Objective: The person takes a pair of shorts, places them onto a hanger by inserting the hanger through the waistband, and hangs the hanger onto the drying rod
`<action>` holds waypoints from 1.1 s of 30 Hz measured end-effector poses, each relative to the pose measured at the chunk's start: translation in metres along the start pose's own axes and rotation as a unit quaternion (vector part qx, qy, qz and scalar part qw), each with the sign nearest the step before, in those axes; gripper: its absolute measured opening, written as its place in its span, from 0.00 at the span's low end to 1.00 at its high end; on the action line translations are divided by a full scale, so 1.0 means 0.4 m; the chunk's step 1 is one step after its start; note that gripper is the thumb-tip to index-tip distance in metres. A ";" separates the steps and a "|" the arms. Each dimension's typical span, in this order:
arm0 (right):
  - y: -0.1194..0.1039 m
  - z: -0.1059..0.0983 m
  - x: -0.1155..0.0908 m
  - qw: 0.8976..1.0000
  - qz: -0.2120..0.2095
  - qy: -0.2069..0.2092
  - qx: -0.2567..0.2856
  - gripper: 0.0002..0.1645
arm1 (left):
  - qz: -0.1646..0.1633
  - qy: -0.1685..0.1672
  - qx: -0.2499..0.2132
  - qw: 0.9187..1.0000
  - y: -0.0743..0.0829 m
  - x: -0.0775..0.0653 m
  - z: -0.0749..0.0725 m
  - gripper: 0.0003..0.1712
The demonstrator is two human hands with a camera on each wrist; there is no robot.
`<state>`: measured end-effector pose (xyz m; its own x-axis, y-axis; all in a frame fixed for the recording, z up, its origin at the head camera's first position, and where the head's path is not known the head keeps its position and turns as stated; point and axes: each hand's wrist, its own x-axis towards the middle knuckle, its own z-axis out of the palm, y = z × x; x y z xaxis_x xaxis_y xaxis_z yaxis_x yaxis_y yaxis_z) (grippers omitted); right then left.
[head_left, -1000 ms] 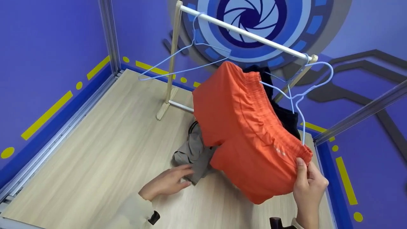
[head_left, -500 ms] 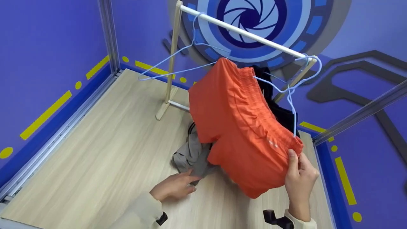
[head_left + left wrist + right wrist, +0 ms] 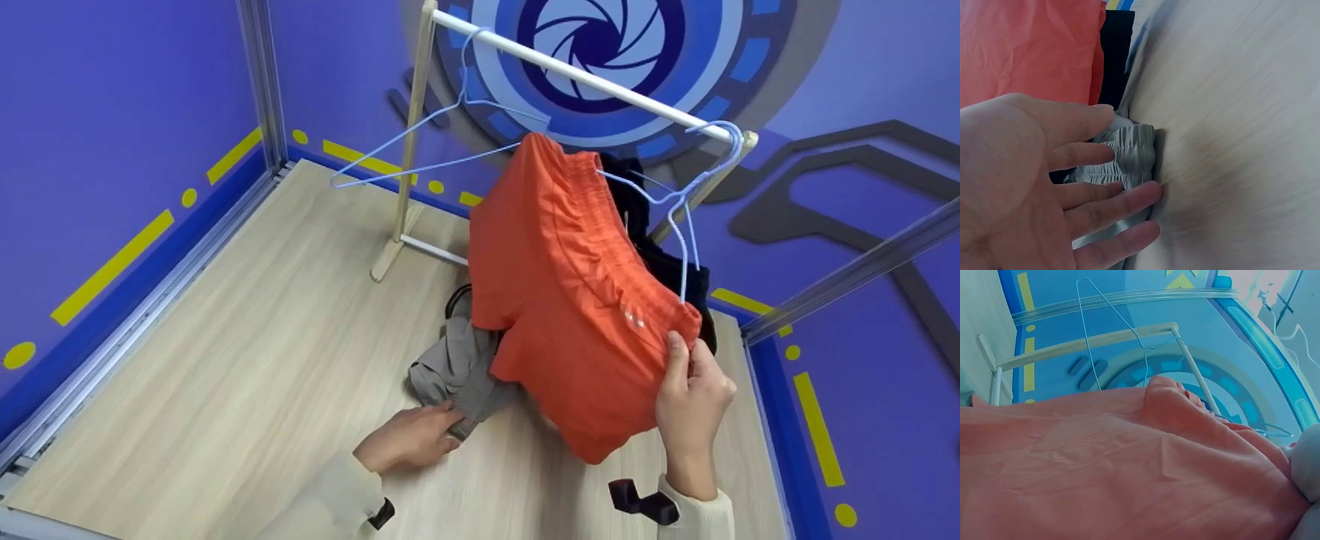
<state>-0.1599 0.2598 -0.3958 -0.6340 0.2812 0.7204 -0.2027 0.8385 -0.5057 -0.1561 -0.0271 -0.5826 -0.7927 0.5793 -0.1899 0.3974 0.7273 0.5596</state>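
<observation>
Orange shorts [image 3: 570, 300] with an elastic waistband hang on a light-blue wire hanger [image 3: 681, 199], whose hook overlaps the right end of the rack's white rod [image 3: 577, 73] in the head view. My right hand [image 3: 694, 397] pinches the waistband's near corner between thumb and fingers. Lower down, my left hand [image 3: 412, 439] reaches to the grey shorts [image 3: 450, 360] lying crumpled on the wooden surface. In the left wrist view its fingers [image 3: 1109, 216] are spread and extended over the gathered grey waistband [image 3: 1135, 149]. The orange cloth covers part of the grey shorts.
The rack's left wooden post [image 3: 415, 135] stands on the wooden tabletop [image 3: 247, 360]. A bare blue hanger [image 3: 420, 180] hangs near that post. Behind the orange shorts, a black garment [image 3: 679, 277] hangs at the right end. Purple walls [image 3: 135, 97] enclose the back and sides.
My right hand has brought the orange shorts and their hanger leftward and up, and the hook now overlaps the rod's end. My left hand has shifted right, onto the grey shorts' edge.
</observation>
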 end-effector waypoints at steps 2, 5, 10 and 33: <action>-0.004 0.008 0.005 1.000 0.003 -0.008 -0.004 0.18 | 0.005 0.010 0.002 1.000 0.000 -0.002 0.004 0.24; -0.008 0.020 0.012 1.000 0.009 -0.021 -0.009 0.18 | 0.004 0.018 -0.001 1.000 -0.001 -0.007 0.010 0.24; -0.008 0.042 0.026 0.999 0.019 -0.041 0.002 0.18 | 0.012 0.039 0.000 0.999 -0.010 -0.016 0.019 0.23; -0.059 0.105 0.082 0.960 0.147 -0.202 0.126 0.20 | 0.026 0.027 -0.156 0.987 -0.077 -0.008 0.043 0.16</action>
<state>-0.2073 0.2296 -0.3802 -0.9191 0.2414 0.3114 -0.1126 0.5964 -0.7948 -0.1577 -0.0451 -0.6131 -0.8015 0.5866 -0.1165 0.2826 0.5432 0.7906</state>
